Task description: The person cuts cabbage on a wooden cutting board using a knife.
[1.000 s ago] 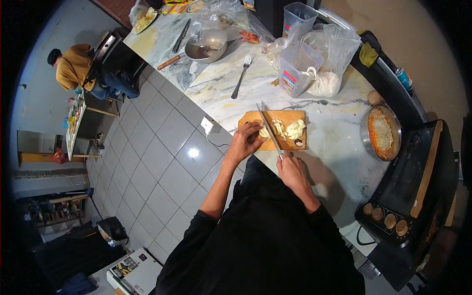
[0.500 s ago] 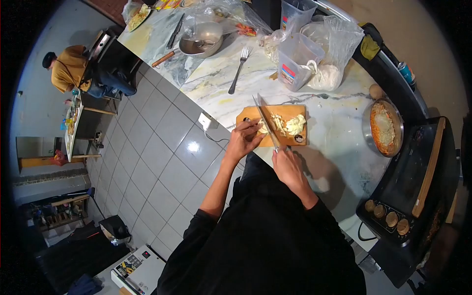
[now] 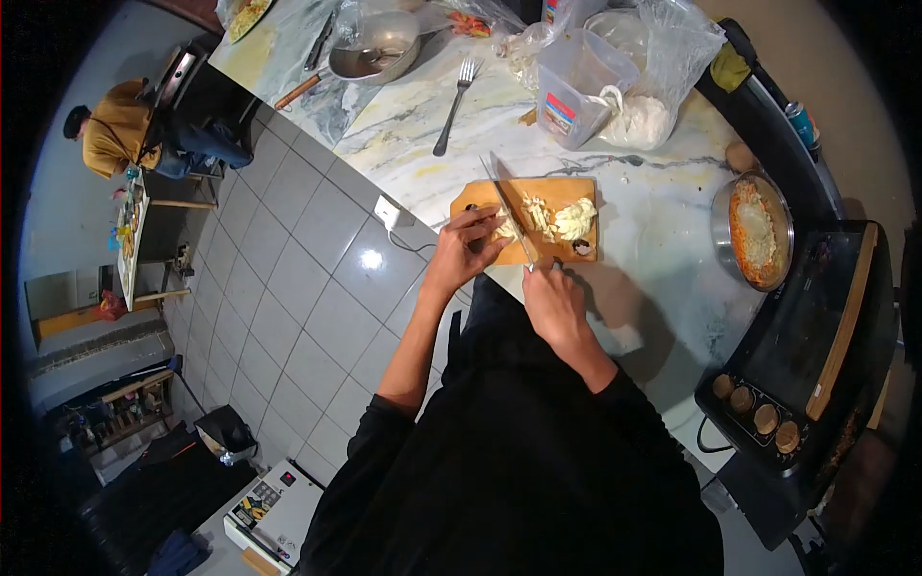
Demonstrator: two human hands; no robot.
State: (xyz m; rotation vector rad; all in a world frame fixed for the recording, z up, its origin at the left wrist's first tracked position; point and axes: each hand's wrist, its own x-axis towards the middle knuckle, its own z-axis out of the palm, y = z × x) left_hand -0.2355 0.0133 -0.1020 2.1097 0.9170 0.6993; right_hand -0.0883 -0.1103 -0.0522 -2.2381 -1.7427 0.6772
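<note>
From where I stand, the marble-patterned table [image 3: 663, 206] is the largest thing. At its right end there is a black appliance [image 3: 768, 350], with a long wooden strip [image 3: 845, 322] lying along it. The orange-brown cutting board [image 3: 564, 248] lies at the table's near edge, in front of the person. Beyond it stands a clear plastic container [image 3: 565, 82]. Close to the appliance is a metal bowl [image 3: 722, 216] with orange and pale food inside.

The left hand [image 3: 461, 252] has its fingers bent, and it pinches pale food [image 3: 504, 228] on the left part of the board. The right hand [image 3: 557, 302] is closed around the handle of the knife [image 3: 509, 213], whose blade crosses the board slantwise, just beside the left fingertips. Farther away lies a fork [image 3: 453, 110]. The smallest are the cut pieces [image 3: 539, 217], to the right of the blade.
</note>
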